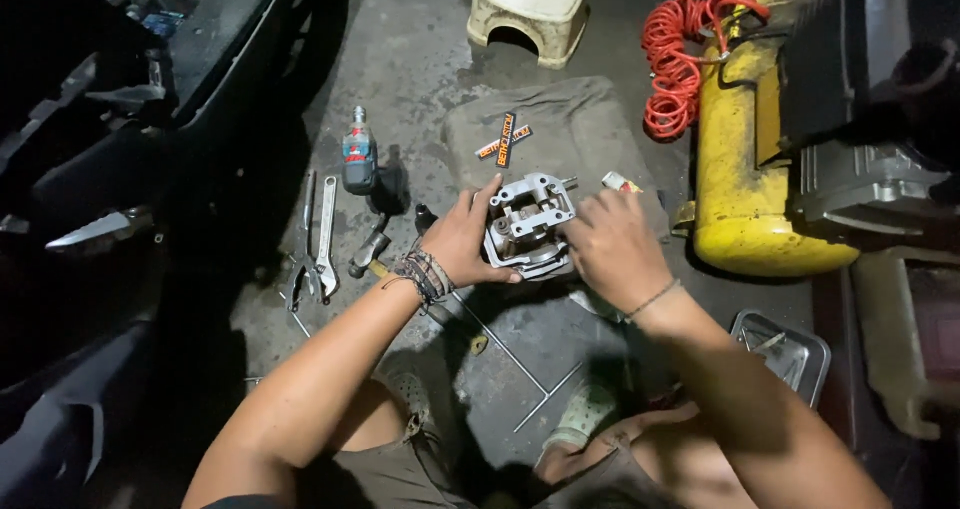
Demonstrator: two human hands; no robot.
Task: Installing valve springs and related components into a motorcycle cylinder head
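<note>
Head view, looking down at a grimy concrete floor [420, 59] between bent knees. Centre frame: a grey cast-metal engine cylinder head [528, 221], held just above the floor over a dark folded cloth [580, 119]. Left hand [462, 241], with braided bands at the wrist, wrapped around the near left side of the casting, fingers [497, 275] clamped under its lower edge. Right hand [612, 249] covering the casting's right side, fingertips curled against it; cannot tell whether pinching a small part or only pressing on the metal. Probably best handled with the left grip kept firm and level while the right hand works, so nothing small drops to the floor.

Left of the hands: pliers and an adjustable wrench [324, 237] lying side by side, a small bottle [359, 151] standing upright just beyond them, a hammer [372, 251] near the left wrist. Thin metal rods [505, 349] lying crossed below the hands. Far side: a pale plastic stool [528, 9]. Right: a yellow compressor tank [745, 159] with a coiled red air hose [672, 64], and a metal tray [790, 354] near the right forearm. Dark vehicle bodywork [120, 169] along the left edge.
</note>
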